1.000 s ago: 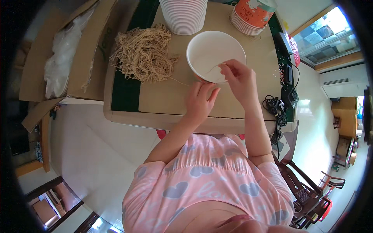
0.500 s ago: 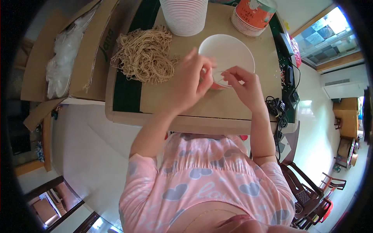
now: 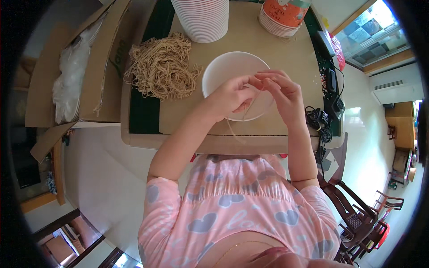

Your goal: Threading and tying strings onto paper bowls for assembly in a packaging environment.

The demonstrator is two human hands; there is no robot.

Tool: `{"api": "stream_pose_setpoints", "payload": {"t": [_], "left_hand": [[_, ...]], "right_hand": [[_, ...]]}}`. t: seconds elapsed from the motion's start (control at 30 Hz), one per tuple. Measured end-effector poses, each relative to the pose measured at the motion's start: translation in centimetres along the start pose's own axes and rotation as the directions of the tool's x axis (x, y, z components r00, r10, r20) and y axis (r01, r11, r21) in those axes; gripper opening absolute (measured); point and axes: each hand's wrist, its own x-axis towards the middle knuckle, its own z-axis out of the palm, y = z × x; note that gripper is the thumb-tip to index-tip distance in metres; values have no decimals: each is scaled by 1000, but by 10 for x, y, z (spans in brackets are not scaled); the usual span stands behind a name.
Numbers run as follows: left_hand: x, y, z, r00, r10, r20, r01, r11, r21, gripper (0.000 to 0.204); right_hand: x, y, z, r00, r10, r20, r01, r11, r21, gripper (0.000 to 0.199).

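Observation:
A round white paper bucket (image 3: 217, 70) lies on the table with its wide mouth facing up toward me. Over its right side my two hands meet, fingertips nearly touching. A thin beige string (image 3: 231, 128) runs from the fingers and dangles past the bucket's lower rim. My left hand (image 3: 234, 94) is closed, thumb and fingers pinching the string. Beside it, my right hand (image 3: 284, 93) pinches the string too. Up and to the left of the bucket is a loose tangled heap of beige strings (image 3: 163, 67).
Tall stacked white buckets (image 3: 203, 22) stand at the far side, with an orange printed bucket stack (image 3: 281, 18) to their right. An open cardboard box (image 3: 100, 80) holding clear plastic is at the left. Black cables (image 3: 319, 123) lie along the table's right edge.
Both hands have come together, the left moving right and down. The bucket has shifted left and toward me, and string now hangs below the hands.

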Motion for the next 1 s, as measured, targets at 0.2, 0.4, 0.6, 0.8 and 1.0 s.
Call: {"api": "stream_pose_setpoints", "payload": {"t": [0.2,0.4,0.6,0.8,1.0], "left_hand": [[4,-13,5,991,136,-11,-135,988,73,15],[7,-18,6,992,125,-16,-125,991,-39,14],[3,-10,14,979,191,-73,-201,963,-181,18],[-26,7,4,978,182,-103,-170,978,120,13],[-32,0,8,935,300,-188,-261,943,208,9]], "right_hand": [[4,-2,-2,998,32,-57,-28,998,56,19],[18,-8,-23,983,125,-134,-97,975,199,21],[21,-17,-3,992,74,104,-74,997,-4,19],[24,-16,-2,984,-31,173,40,998,-45,18],[24,-27,3,991,51,121,-55,998,32,16]]}}
